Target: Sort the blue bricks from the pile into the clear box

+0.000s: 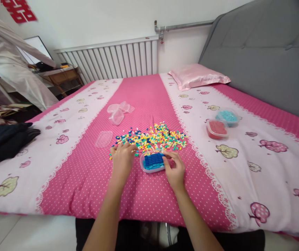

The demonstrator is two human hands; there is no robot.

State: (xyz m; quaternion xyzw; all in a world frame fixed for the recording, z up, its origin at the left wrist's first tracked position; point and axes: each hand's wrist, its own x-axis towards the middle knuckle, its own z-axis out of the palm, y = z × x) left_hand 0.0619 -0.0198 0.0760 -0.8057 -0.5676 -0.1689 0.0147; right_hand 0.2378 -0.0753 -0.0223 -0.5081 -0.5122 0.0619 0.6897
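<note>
A clear plastic box (142, 165) stands on the bed in front of me. Dark blue blocks (153, 160) lie in rows over lighter blue ones inside it. My right hand (174, 170) is closed at the box's right end, thumb and fingertips at its rim by the blocks. My left hand (123, 157) is left of the box, at the near left edge of a spread of small coloured blocks (162, 137): yellow, white, green and blue. Its fingers curl downward; whatever lies between them is hidden.
A clear lid (104, 139) lies left of the blocks, with several more lids (118, 113) behind. To the right stand a box of red pieces (217, 129) and a box of turquoise pieces (227, 116). Dark clothing (5, 141) lies far left; a person (15, 59) stands beyond.
</note>
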